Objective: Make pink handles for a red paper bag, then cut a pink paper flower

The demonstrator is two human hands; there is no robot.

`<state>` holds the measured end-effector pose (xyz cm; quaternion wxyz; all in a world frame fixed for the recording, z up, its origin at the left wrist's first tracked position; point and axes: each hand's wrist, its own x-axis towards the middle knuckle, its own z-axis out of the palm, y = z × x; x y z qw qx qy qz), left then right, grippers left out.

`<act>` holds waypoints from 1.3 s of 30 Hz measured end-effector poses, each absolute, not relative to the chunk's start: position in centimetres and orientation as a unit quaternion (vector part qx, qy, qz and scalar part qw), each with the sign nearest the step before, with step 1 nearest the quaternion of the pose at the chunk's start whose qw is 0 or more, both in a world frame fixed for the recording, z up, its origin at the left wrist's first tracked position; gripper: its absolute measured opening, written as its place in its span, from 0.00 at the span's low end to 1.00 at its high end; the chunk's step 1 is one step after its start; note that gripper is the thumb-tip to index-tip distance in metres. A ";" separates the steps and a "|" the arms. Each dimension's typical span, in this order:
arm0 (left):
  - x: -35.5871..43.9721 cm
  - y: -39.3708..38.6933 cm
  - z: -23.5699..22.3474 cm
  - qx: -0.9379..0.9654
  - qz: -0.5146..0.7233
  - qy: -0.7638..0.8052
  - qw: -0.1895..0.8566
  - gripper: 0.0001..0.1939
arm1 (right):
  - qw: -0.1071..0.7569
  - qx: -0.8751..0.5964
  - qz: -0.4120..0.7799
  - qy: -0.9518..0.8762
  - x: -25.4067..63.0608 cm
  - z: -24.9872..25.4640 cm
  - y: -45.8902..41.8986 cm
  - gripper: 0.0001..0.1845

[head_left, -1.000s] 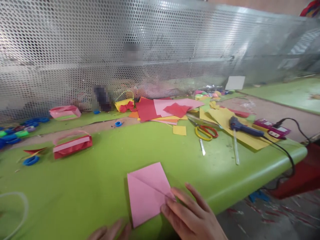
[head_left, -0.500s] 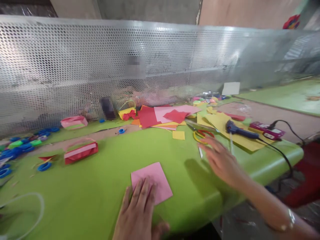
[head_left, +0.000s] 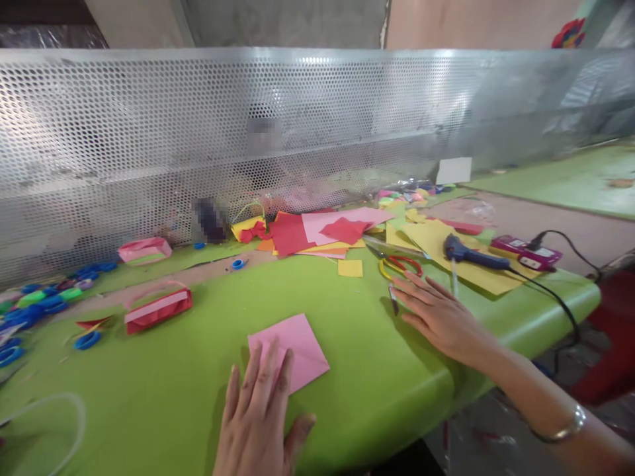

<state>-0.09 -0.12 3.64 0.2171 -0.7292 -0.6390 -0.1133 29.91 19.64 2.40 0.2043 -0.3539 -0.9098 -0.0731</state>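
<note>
A folded pink paper square (head_left: pixel 292 347) lies on the green table (head_left: pixel 198 370) near its front edge. My left hand (head_left: pixel 258 416) rests flat on the paper's near corner, fingers spread. My right hand (head_left: pixel 436 314) is stretched out flat to the right, fingers apart, its fingertips on a small metal blade (head_left: pixel 393 299). Just beyond it lie yellow-and-red scissors (head_left: pixel 399 264) and a blue glue gun (head_left: pixel 471 252) on yellow paper.
Sheets of red, pink and yellow paper (head_left: pixel 322 231) are piled at the back by a perforated metal screen (head_left: pixel 248 132). A red paper basket (head_left: pixel 156 307) and blue rings (head_left: pixel 49 301) sit to the left. A black cord (head_left: pixel 560 297) hangs over the right edge.
My left hand has come onto the pink paper and stayed there. My right hand left the paper, reached right toward the scissors, and now lies flat on the table by the blade.
</note>
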 end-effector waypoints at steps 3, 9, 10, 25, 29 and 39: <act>-0.3 -0.1 3.4 -0.749 -0.114 -0.618 0.211 0.31 | 0.164 -0.351 -0.046 -0.921 30.4 2.3 19.5 0.19; -0.2 0.0 3.8 -0.746 -0.093 -0.614 0.241 0.21 | 0.181 -0.302 -0.033 -0.935 32.4 2.2 17.4 0.23; -0.2 0.0 3.8 -0.744 -0.095 -0.615 0.244 0.20 | 0.186 -0.295 -0.033 -0.937 32.6 2.2 17.1 0.24; -0.3 0.4 3.5 -0.748 -0.143 -0.601 0.243 0.19 | 0.374 -0.235 -0.073 -0.894 31.7 2.4 11.3 0.10; 0.5 0.2 4.3 -0.739 -0.101 -0.627 0.225 0.20 | 0.449 -0.295 -0.031 -0.843 29.7 2.2 8.8 0.11; 1.5 1.0 7.2 -0.760 -0.090 -0.643 -0.011 0.18 | 0.209 -0.420 0.691 -0.550 24.1 2.5 3.5 0.18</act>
